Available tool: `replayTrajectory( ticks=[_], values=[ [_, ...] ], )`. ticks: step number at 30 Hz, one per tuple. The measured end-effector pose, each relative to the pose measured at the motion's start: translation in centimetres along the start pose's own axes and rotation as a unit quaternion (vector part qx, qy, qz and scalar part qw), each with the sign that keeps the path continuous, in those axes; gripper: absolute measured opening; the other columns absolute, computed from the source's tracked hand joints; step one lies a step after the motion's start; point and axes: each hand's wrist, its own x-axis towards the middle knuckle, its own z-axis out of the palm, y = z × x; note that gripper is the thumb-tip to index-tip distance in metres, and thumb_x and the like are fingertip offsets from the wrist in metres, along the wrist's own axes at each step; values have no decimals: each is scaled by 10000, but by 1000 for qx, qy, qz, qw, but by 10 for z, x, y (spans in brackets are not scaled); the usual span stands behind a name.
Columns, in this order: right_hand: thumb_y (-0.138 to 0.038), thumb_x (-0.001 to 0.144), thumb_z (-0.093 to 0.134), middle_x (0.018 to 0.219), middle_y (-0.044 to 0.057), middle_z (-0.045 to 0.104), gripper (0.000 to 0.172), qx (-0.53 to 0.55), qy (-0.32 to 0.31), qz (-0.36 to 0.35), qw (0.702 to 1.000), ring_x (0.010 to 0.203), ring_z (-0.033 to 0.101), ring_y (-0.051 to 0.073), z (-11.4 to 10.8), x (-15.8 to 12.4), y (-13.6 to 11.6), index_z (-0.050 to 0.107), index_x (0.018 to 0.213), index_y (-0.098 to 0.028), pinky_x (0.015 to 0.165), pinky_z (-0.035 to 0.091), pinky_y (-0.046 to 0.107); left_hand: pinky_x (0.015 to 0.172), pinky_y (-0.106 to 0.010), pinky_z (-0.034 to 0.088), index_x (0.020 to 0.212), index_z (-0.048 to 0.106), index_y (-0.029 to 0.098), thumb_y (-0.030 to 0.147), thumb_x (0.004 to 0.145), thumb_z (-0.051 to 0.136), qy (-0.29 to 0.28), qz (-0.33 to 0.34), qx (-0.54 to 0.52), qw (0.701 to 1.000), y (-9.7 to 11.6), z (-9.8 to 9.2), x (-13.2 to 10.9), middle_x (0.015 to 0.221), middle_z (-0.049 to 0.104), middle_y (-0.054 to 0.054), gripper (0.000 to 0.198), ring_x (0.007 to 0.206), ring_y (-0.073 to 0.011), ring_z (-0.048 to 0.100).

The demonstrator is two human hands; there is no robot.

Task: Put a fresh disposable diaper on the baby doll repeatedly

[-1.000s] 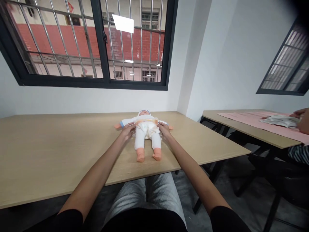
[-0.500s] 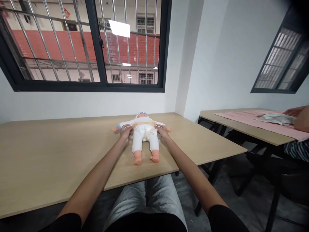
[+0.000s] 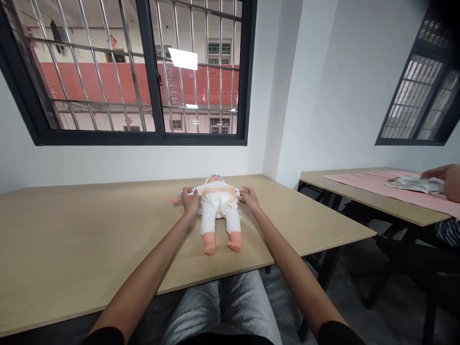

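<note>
Compared with half a second ago, I see both hands moved up along the doll [image 3: 212, 211], from the sides of its diaper [image 3: 220, 199] to its sleeves; my view has tilted too, so the window [image 3: 151, 81] sits lower. The left hand [image 3: 190, 200] covers part of the sleeve at frame left, thumb slightly apart from the fingers. The right hand [image 3: 250, 197] is at the opposite sleeve, fingertips drawn narrow. From here I can't tell whether either grips cloth.

The doll lies on its back just below the centre of the frame, between the hands, head towards the window and feet towards the bottom edge.

The pale wooden worktop [image 3: 108, 230] runs across to the left edge, below the white wall [image 3: 316, 96]. At the right, I see another person's hand [image 3: 436, 172] by a white cloth [image 3: 419, 184] on a pink sheet [image 3: 362, 181].
</note>
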Motion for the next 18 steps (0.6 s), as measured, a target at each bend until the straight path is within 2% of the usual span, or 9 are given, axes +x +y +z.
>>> replayTrajectory(
  ticks=[2, 4, 6, 7, 9, 11, 13, 18],
  values=[
    [-232, 601, 647, 783, -2, 634, 228, -74, -30, -24, 996, 725, 590, 134, -12, 7, 4, 601, 818, -180, 625, 464, 230, 840, -322, 390, 841, 526, 227, 174, 720, 593, -29, 128, 50, 990, 16, 5, -6, 918, 532, -36, 148, 903, -202, 516],
    [-192, 539, 686, 674, -17, 628, 173, -170, -150, -1, 974, 662, 573, 135, -24, 10, 8, 619, 697, -169, 597, 446, 228, 906, -351, 356, 875, 563, 226, 188, 767, 559, -119, 222, 98, 963, 34, 16, -19, 968, 556, -53, 114, 974, -231, 505],
    [-176, 476, 734, 607, -21, 627, 195, -234, -286, 41, 928, 597, 557, 134, -32, 9, 11, 640, 647, -160, 562, 430, 227, 934, -377, 328, 888, 605, 228, 213, 784, 559, -232, 266, 143, 925, 47, 32, -33, 996, 591, -61, 115, 1024, -261, 494],
    [-175, 457, 750, 585, -26, 625, 210, -246, -322, 48, 913, 568, 547, 129, -34, 8, 13, 650, 641, -159, 547, 422, 224, 938, -387, 319, 880, 625, 229, 227, 782, 567, -287, 273, 159, 904, 51, 41, -40, 993, 608, -63, 113, 1036, -272, 492],
    [-153, 447, 756, 555, -41, 615, 203, -242, -328, 10, 913, 530, 523, 114, -34, 4, 15, 659, 625, -168, 537, 409, 216, 936, -391, 313, 821, 655, 229, 250, 763, 592, -380, 262, 175, 870, 52, 58, -51, 958, 632, -66, 89, 1046, -284, 490],
    [-109, 474, 724, 529, -50, 600, 149, -232, -301, -50, 923, 510, 501, 104, -31, 3, 18, 655, 586, -179, 533, 396, 211, 934, -394, 308, 726, 662, 226, 250, 733, 610, -440, 242, 192, 843, 48, 70, -58, 894, 642, -72, 58, 1039, -289, 493],
    [-94, 529, 678, 549, -43, 610, 109, -225, -300, -79, 924, 521, 505, 108, -27, 3, 21, 663, 587, -184, 535, 389, 213, 946, -410, 290, 646, 650, 225, 235, 707, 619, -465, 233, 230, 822, 42, 75, -59, 825, 641, -76, 70, 1022, -296, 499],
    [-174, 607, 652, 606, -32, 622, 70, -197, -313, -41, 928, 538, 523, 117, -29, 9, 26, 680, 671, -180, 504, 381, 210, 940, -480, 263, 533, 598, 213, 213, 703, 598, -471, 249, 311, 787, 37, 75, -52, 679, 605, -91, 169, 922, -326, 529]
  ],
)
